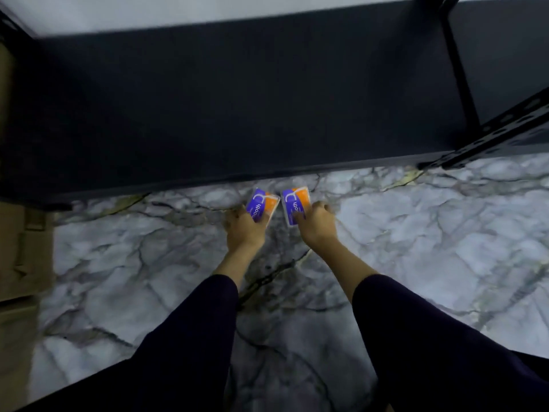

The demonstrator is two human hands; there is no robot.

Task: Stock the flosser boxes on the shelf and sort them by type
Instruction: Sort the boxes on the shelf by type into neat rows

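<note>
View from above, looking down over a dark shelf (237,99). The left hand (242,230) grasps one purple-and-orange box (263,205), fingers curled round its lower end; the right hand (315,224) grasps a matching box (295,203) likewise. Both boxes sit just below the shelf's front edge, side by side with a narrow gap between them, over the marbled floor (430,248). A black slotted upright (487,135) bounds the shelf at right; brown cardboard cartons (20,248) stand at left. Bare floor spreads to either side of the arms.

Dark shelf (237,99) surface bare, open ahead; upright post (459,63) at right, cardboard boxes (17,248) crowd left.
</note>
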